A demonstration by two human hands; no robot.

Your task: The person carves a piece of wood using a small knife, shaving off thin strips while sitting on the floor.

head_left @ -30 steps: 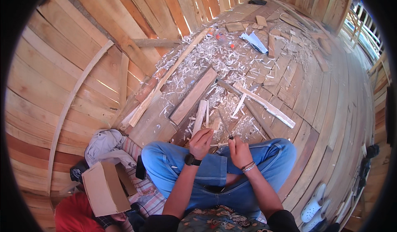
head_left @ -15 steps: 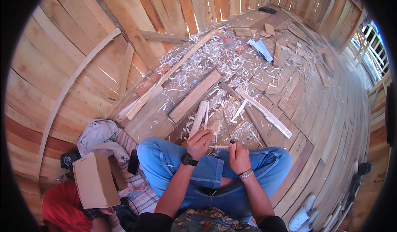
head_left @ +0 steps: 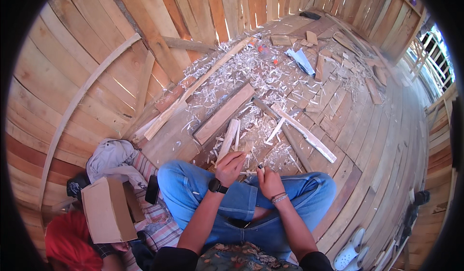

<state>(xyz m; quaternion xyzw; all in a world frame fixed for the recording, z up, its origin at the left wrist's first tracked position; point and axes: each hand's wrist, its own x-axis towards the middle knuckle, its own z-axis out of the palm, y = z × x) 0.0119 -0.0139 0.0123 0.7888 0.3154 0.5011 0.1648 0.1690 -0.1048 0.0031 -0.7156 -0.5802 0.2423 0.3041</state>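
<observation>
My left hand point(head_left: 229, 168) is closed, with a small pale piece of wood point(head_left: 248, 146) sticking up from its fingertips. Just to the right, my right hand point(head_left: 270, 183) is wrapped round the dark handle of a knife point(head_left: 260, 166). The thin blade points up and leftward, close beside the wood; whether they touch I cannot tell. Both hands are over my crossed legs in blue jeans. Beyond the left hand a short split stick point(head_left: 228, 138) lies on the floor, among pale shavings point(head_left: 282, 152).
A thick wooden block point(head_left: 224, 114) and a long pale strip point(head_left: 307, 134) lie ahead. A long batten point(head_left: 203, 82) runs by the plank wall. On the left are a cardboard box point(head_left: 104, 213), a phone point(head_left: 152, 190) and a person in red point(head_left: 70, 242); white clogs point(head_left: 349, 251) stand lower right.
My right hand has moved left with the knife, bringing the blade nearer the wood in my left hand. The left hand keeps its hold, and the whole view has shifted slightly.
</observation>
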